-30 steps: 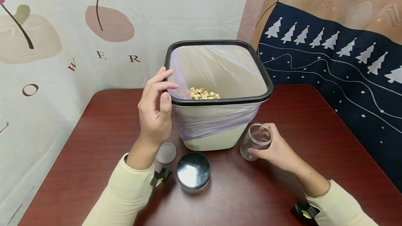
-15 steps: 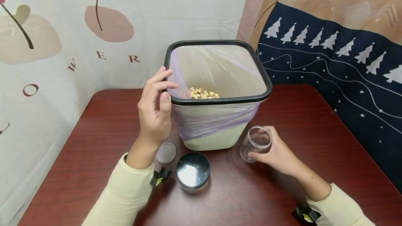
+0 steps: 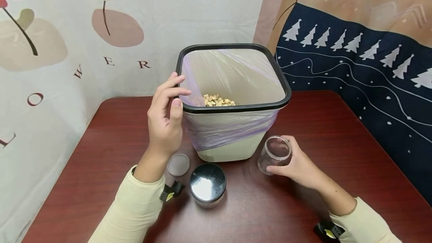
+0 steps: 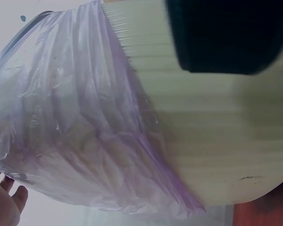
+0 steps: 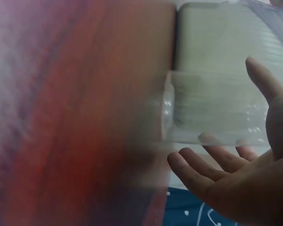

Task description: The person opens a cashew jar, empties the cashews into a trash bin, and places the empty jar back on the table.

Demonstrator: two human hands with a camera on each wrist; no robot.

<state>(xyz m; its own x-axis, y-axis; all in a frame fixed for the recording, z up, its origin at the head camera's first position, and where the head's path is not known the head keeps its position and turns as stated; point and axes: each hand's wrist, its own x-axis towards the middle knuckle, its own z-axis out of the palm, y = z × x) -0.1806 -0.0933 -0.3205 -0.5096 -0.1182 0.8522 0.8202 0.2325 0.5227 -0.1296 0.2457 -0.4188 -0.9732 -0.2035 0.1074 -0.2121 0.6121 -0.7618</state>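
Observation:
In the head view my left hand point(image 3: 165, 119) rests at the left rim of a cream trash can point(image 3: 229, 155). Its fingers reach over the black rim point(image 3: 236, 108), with the thumb near the front corner. A clear, purplish bag point(image 3: 233, 128) lines the can and folds over its outside. Pale tan, nut-like pieces point(image 3: 217, 101) lie inside. To the can's right, my right hand point(image 3: 298, 164) holds a clear jar point(image 3: 266, 160), mouth up, with the thumb in front and fingers behind. The right wrist view shows the jar point(image 5: 212, 108) between thumb and fingers, close beside the can.
A clear round lid point(image 3: 178, 164) lies on the reddish-brown table point(image 3: 118, 134) near the left wrist. In front of the can stands a squat container with a shiny black lid point(image 3: 207, 182). Printed cloths point(image 3: 354, 66) hang behind the table.
My right hand and the clear jar have shifted slightly toward me, mostly between the two earlier frames. My left hand stays at the can's rim.

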